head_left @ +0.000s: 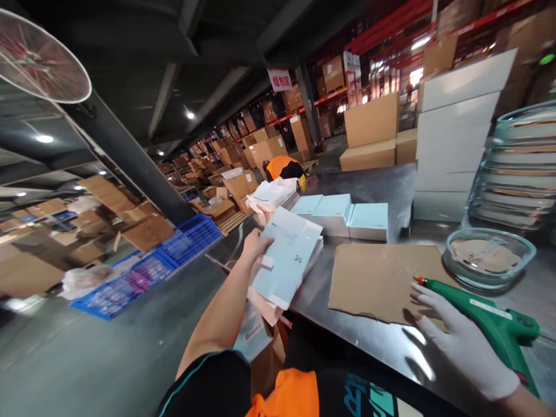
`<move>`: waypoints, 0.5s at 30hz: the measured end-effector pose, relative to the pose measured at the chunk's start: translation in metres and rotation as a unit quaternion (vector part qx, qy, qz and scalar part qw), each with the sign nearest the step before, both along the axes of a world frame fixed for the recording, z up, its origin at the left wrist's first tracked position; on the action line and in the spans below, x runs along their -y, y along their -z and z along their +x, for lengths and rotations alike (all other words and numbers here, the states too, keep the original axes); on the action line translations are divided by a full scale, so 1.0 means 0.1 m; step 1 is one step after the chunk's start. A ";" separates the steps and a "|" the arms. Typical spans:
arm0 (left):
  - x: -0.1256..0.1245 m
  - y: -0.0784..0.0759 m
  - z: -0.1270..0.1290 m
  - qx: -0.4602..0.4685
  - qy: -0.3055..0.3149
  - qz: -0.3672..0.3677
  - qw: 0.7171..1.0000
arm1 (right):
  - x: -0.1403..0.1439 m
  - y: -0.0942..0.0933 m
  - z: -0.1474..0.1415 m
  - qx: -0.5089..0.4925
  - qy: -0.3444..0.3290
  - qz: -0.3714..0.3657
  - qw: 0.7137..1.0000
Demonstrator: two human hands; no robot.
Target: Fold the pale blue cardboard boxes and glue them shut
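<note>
My bare left hand (pixel 256 248) grips the upper left edge of a flat, light blue printed carton (pixel 286 249), tilted over a stack of similar sheets at the table edge. In a white glove, my right hand (pixel 454 333) is held with fingers apart and nothing in it, over the near right part of the table. Close beside it lies a green glue gun (pixel 489 318) with an orange tip. A brown cardboard sheet (pixel 382 278) lies flat in front of the right fingers. Behind it stand several light blue boxes (pixel 368 217).
A glass dish (pixel 490 255) with brown paper inside sits at right, before a stack of glass dishes (pixel 516 174). White boxes (pixel 456 127) are piled behind. Blue crates (pixel 152 269) are on the floor at left. A person in orange (pixel 282 167) bends down beyond the table.
</note>
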State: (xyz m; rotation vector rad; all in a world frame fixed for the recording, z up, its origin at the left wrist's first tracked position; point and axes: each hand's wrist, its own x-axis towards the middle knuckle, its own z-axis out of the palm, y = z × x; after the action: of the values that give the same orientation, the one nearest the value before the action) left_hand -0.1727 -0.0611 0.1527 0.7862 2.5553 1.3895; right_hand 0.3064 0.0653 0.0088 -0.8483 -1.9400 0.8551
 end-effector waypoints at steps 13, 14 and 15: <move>0.00 0.56 2.14 0.216 0.544 0.235 0.776 | 0.41 -0.74 -0.13 -0.207 -0.121 -0.157 0.958; -0.04 0.63 2.23 0.212 0.544 0.242 0.774 | 0.43 -0.76 -0.09 -0.202 -0.122 -0.138 0.962; -0.10 0.70 2.32 0.206 0.531 0.257 0.781 | 0.47 -0.76 -0.05 -0.190 -0.127 -0.123 0.966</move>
State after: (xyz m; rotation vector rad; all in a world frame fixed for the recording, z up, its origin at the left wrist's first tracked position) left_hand 0.0591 -0.0515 0.0830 1.4511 0.9879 1.5063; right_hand 0.3015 0.0187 0.0850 -0.5268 -1.6420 1.3291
